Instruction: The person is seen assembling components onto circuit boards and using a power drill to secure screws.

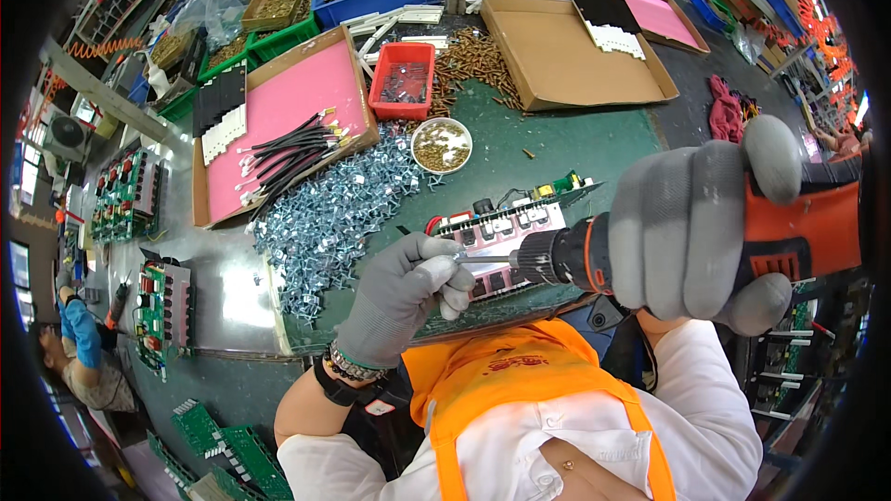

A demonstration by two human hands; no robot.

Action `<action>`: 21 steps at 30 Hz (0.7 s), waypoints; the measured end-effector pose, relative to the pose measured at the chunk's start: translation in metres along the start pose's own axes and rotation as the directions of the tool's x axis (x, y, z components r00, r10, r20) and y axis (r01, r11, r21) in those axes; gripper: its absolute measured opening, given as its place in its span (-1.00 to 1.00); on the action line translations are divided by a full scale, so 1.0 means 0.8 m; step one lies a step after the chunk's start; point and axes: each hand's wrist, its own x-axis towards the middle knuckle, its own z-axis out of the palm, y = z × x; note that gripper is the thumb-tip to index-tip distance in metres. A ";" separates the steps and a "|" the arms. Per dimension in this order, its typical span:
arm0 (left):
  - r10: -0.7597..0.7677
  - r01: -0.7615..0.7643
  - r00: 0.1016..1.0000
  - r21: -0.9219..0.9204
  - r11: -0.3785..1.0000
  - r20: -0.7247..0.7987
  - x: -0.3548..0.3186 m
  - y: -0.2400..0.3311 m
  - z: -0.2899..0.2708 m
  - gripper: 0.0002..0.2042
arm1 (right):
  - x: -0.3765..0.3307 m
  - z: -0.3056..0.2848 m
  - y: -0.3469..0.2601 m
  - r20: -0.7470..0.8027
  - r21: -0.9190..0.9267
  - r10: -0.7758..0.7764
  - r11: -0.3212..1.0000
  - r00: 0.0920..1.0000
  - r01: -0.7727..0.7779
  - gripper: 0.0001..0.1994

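My right hand (682,232), in a grey glove, grips an orange and black power screwdriver (806,227) held sideways, its bit (489,260) pointing left. At the tip of that bit the gloved fingers of my left hand (394,292) are pinched together. What sits between them is too small and hidden to name. Below both hands lies a circuit board (497,227) with black parts along a pale pink strip, partly covered by the tool and my left hand. Left of it spreads a heap of small silvery-blue metal clips (334,204).
A white bowl of small brass-coloured screws (441,146) stands beyond the board, beside a red bin (402,81). Behind are loose brass screws (478,65) and a cardboard tray (575,56). A pink-lined tray (288,121) holds black cables. More circuit boards (164,311) and another person (83,353) are left.
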 end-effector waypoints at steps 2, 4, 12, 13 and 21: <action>0.065 -0.059 0.997 0.147 0.987 -0.033 0.000 -0.005 0.008 -0.80 | -0.002 -0.001 0.010 -0.026 -0.044 -0.047 0.998 0.999 0.046 -0.42; 0.125 -0.098 0.989 0.300 0.949 -0.073 0.001 -0.005 0.012 -0.79 | -0.004 -0.001 0.014 -0.071 -0.028 -0.005 1.000 0.997 0.003 -0.41; 0.278 -0.234 0.959 0.725 0.648 0.061 -0.001 0.003 -0.002 -0.50 | 0.000 -0.018 0.004 -0.187 -0.143 0.116 0.979 0.975 -0.144 -0.38; 0.287 -0.245 0.956 0.705 0.665 0.062 0.000 0.004 -0.006 -0.50 | 0.000 -0.019 0.006 -0.193 -0.157 0.120 0.976 0.974 -0.151 -0.37; 0.446 -0.280 0.820 0.931 -0.235 0.359 0.010 -0.013 -0.018 0.14 | -0.007 -0.031 0.027 -0.288 -0.284 0.158 0.928 0.944 -0.242 -0.38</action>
